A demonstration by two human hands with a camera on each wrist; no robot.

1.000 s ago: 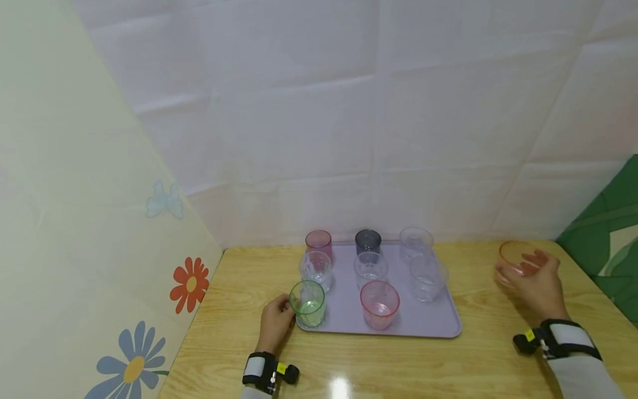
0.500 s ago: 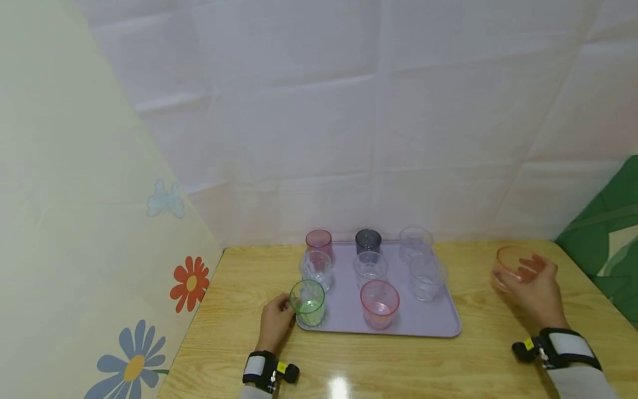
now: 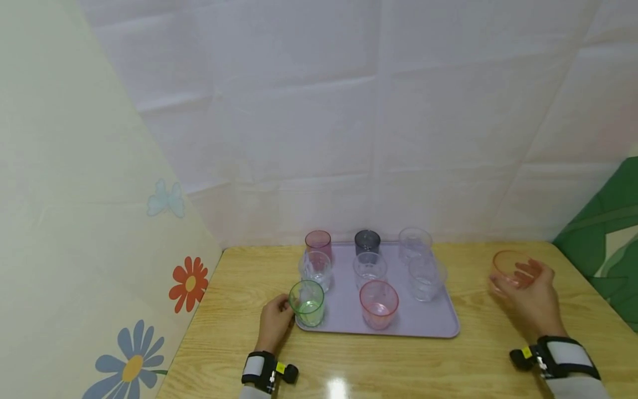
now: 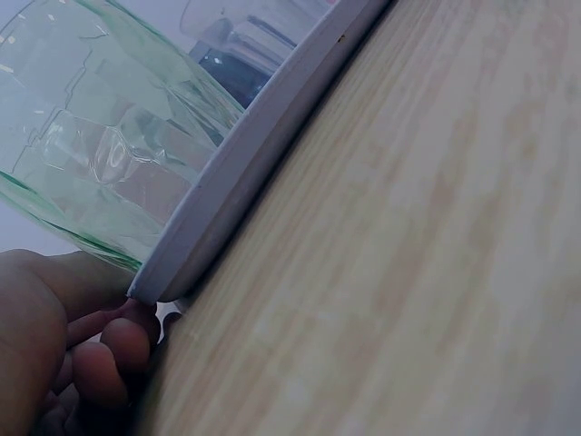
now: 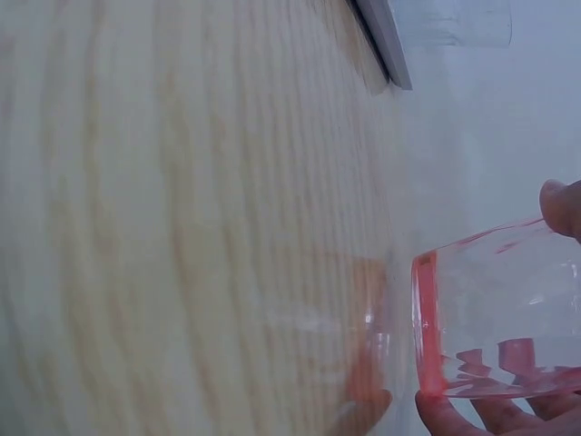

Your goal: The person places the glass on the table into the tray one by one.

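Note:
My right hand [image 3: 537, 293] holds an orange-red tinted clear tumbler [image 3: 509, 265] at the right of the table, thumb on the near side and fingers round the far side. In the right wrist view the tumbler [image 5: 495, 313] is upright, with a narrow gap between its base and its reflection on the tabletop. At the left, my left hand [image 3: 276, 320] pinches the front left corner of a lilac tray [image 3: 418, 327]. The left wrist view has fingertips curled under the tray's rim [image 4: 204, 222], right by a green tumbler [image 4: 109, 163] standing on that corner.
Also on the tray stand a pink tumbler [image 3: 379, 305], a purplish-red one [image 3: 318, 243], a dark grey one [image 3: 368, 243] and several clear ones, such as the clear tumbler [image 3: 426, 280] at the right. A white sheet [image 3: 299, 122] hangs behind the wooden table [image 3: 399, 366].
My right hand has brought the orange-red tumbler slightly toward me and to the left. My left hand and the tray stay in place.

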